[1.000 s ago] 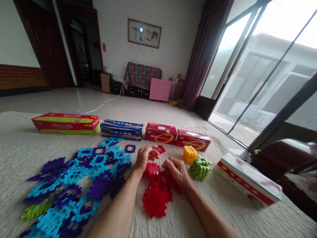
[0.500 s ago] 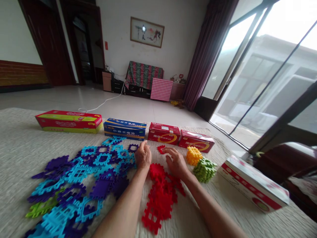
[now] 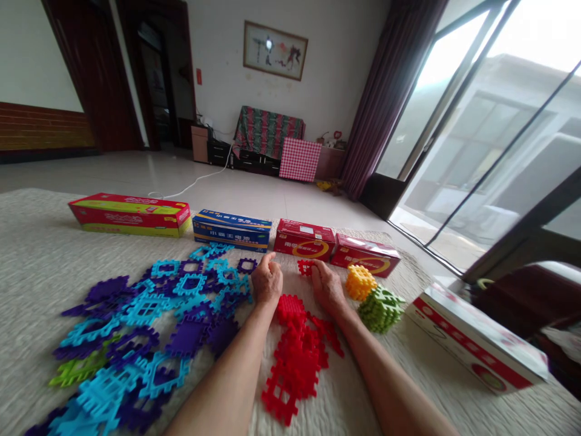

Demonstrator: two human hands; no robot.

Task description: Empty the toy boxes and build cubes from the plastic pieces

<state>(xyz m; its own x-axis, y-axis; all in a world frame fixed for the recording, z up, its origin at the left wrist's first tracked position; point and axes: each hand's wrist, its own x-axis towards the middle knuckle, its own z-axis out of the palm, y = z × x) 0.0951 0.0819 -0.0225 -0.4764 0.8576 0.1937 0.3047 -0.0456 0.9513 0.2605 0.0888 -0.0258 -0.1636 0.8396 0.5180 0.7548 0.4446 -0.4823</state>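
Observation:
My right hand (image 3: 328, 287) is closed at the right edge of a small red interlocking block piece (image 3: 304, 267), pinching it just above the bedspread. To its left, my left hand (image 3: 267, 280) is curled into a loose fist with nothing showing in it. Between my forearms lies a heap of red block pieces (image 3: 294, 357), flat panels and window frames with notched edges. A yellow block cube (image 3: 360, 282) and a green block cube (image 3: 381, 309) sit to the right of my right hand. Blue and purple pieces (image 3: 146, 310) spread widely on my left.
Along the far side stand a red and lime box (image 3: 131, 217), a blue box (image 3: 232, 232) and two red boxes, one (image 3: 305, 239) beside the other (image 3: 367, 254). A white and red carton (image 3: 476, 339) is at the right. A lime piece (image 3: 84, 369) lies among the blue ones.
My right hand's fingers were apart beside the red piece and have now closed on it. The piece sits slightly farther right. My left hand stays curled in nearly the same place.

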